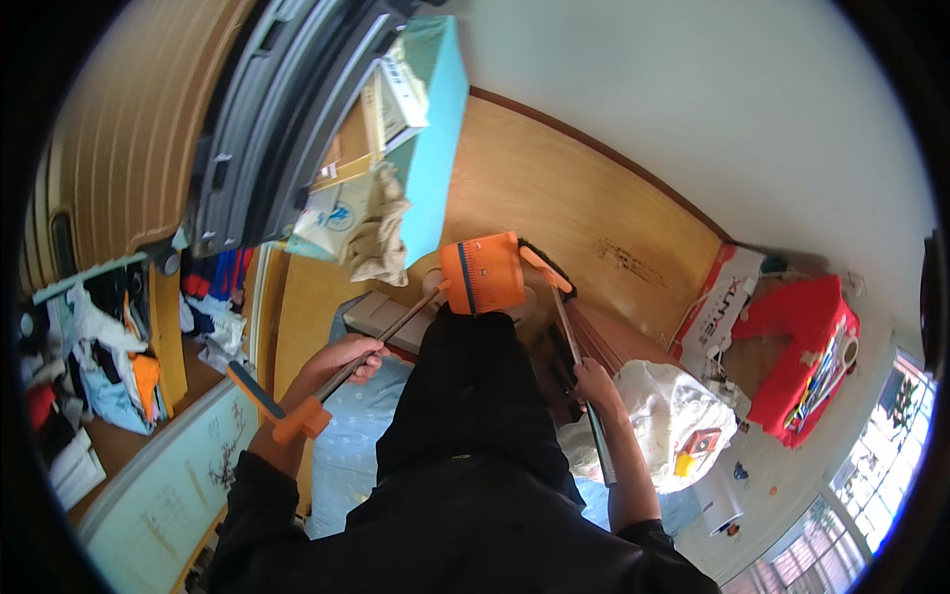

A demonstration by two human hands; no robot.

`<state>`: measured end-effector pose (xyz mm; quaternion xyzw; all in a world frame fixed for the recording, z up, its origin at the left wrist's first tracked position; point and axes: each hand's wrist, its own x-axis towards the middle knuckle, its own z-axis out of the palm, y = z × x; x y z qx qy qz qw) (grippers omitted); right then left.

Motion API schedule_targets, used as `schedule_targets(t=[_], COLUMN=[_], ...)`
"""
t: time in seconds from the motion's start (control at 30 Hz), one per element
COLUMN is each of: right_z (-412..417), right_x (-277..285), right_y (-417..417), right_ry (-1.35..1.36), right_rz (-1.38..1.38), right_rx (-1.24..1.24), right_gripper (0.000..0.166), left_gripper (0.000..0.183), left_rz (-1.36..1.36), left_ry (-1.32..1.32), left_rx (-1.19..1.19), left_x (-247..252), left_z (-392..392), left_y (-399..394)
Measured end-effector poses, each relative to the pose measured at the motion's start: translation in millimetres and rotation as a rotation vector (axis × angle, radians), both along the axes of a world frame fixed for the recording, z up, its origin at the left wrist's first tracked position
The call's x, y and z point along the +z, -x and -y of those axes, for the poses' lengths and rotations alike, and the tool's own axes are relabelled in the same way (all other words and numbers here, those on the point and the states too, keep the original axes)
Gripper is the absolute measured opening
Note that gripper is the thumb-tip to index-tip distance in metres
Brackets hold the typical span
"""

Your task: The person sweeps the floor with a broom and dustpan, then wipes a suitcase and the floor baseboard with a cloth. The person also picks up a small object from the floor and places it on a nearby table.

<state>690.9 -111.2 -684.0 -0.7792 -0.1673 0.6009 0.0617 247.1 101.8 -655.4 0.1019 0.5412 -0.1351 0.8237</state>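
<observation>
An orange long-handled dustpan point(482, 273) hangs in front of my legs, its broad pan facing up. Around its metal pole my left hand point(356, 360) is closed; the orange grip piece with a grey-blue handle lies across my left forearm. The pole of an orange-headed broom point(548, 269) with dark bristles is in my right hand point(594, 382). The broom head is close beside the right edge of the pan; whether they touch is unclear. My right hand is near a whitish plastic bag point(660, 416).
A ribbed brown suitcase point(141, 111) and a dark case point(267, 134) are at the upper left. Below them is an open wardrobe of clothes point(111, 356). A turquoise shelf point(438, 148) holds boxes. Red cloth point(809, 356) and a wooden panel point(564, 171) are at the right and ahead.
</observation>
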Motion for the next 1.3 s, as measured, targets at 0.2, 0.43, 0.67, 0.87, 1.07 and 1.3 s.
schedule_targets(t=[0.2,0.43,0.67,0.87,1.07,1.3], right_z=[15.9,-34.7,-39.5,-53.7,-56.4,-76.8], right_x=[-33.8,2.9,-7.0,1.6,-3.2,6.3], right_y=[-6.3,0.1,-3.2,4.6,10.2,37.5], right_ry=[-0.101,0.044,0.003,0.051,0.094,0.118], right_rz=[0.093,0.029,0.074,0.061,0.011,0.016], right_rx=[0.259,0.179,0.316,0.349,0.342,0.449], right_gripper=[0.029,0.030,0.034,0.033,0.031,0.034], left_gripper=[0.025,0.026,0.019,0.022,0.016,0.018], left_rz=[-0.002,-0.053,-0.103,-0.204,-0.270,-0.325], left_ry=[-0.007,-0.101,-0.139,-0.099,-0.122,-0.114], left_rx=[-0.029,-0.062,-0.086,-0.006,0.029,0.127], left_x=[-2.0,12.1,0.5,9.5,37.8,31.5], left_z=[-16.5,-27.3,-37.5,-51.8,-67.1,-66.8], left_y=[33.2,74.2,121.8,154.7,181.0,226.5])
